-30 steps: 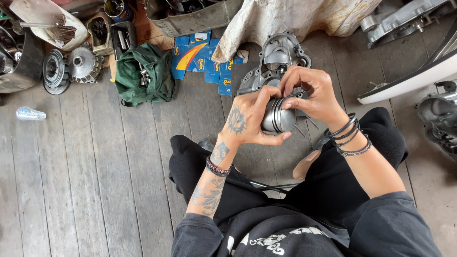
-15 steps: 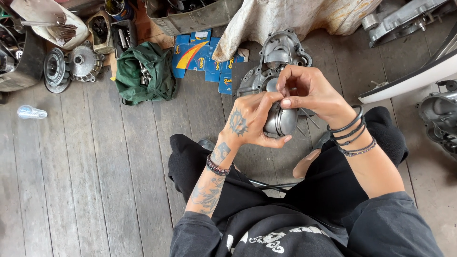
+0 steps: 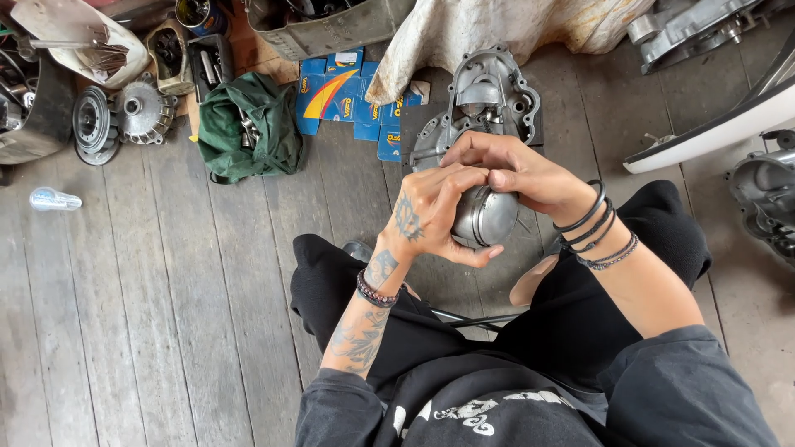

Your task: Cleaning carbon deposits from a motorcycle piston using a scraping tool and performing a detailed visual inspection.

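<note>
Single head-worn view, looking steeply down over seated person's lap. Hands, left hand [image 3: 431, 219] and right hand [image 3: 517, 170], close, near frame centre. Plank floor [image 3: 124, 314] fills rest; scattered parts line top edge, farther off.

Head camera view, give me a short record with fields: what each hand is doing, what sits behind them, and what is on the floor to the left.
left hand: wrapped around a round metal piston, fingers curled under it
right hand: fingertips on the top of the piston
behind hands: grey engine cover lying on the plank floor
left of cover: blue boxes, then a green cloth bag
far left: small clear bottle lying on its side
</note>
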